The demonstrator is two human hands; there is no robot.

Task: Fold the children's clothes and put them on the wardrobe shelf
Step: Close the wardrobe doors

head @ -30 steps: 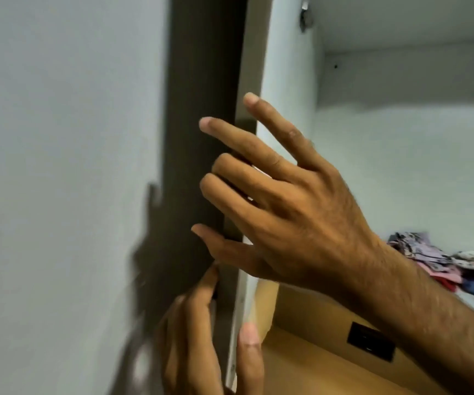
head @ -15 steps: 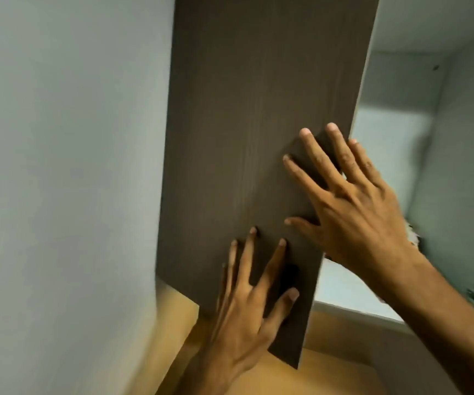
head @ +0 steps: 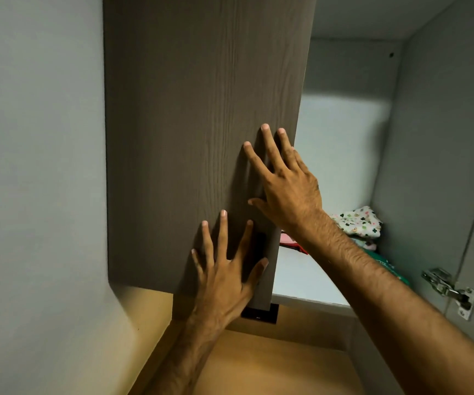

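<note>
A dark wood-grain wardrobe door (head: 196,115) fills the upper middle, partly swung across the opening. My left hand (head: 227,269) lies flat on its lower edge, fingers spread. Higher up, my right hand (head: 284,183) presses flat near the door's right edge, fingers spread too. Behind the door, folded children's clothes (head: 358,223), one white with small prints, are stacked on the white wardrobe shelf (head: 301,275) in the back right corner. My right forearm hides part of the pile. Neither hand holds anything.
A pale wall (head: 36,166) stands at the left. A metal hinge (head: 449,289) sits on the wardrobe's right side panel (head: 435,166). Below the shelf runs a light wooden surface (head: 273,363) with a small black fitting (head: 260,313).
The door has swung from edge-on to facing me. Both hands went from its edge to flat on its front. The view has shifted, showing more of the shelf and clothes.
</note>
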